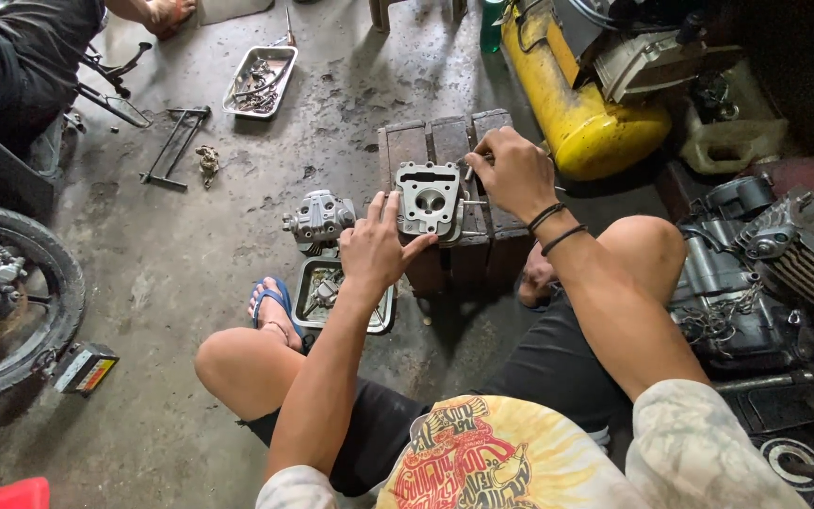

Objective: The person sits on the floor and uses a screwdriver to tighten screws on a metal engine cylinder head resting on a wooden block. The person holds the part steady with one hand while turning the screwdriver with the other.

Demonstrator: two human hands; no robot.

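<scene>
**Cylinder head on the block, mid-bench work**

Grey cylinder head (429, 200) sits flat on a small wooden stool (454, 141). Left hand (374, 250) steadies its edge, fingers loosely spread. Right hand (515, 170) pinches a thin metal tool (470, 168) at the head's top corner. Looks like fitting or scraping; next calls for a steady, careful grip.

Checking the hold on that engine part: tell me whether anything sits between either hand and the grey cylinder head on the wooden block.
Nothing visible does. The left hand rests against the cylinder head on the wooden block; the right hand is at its right edge.
</scene>
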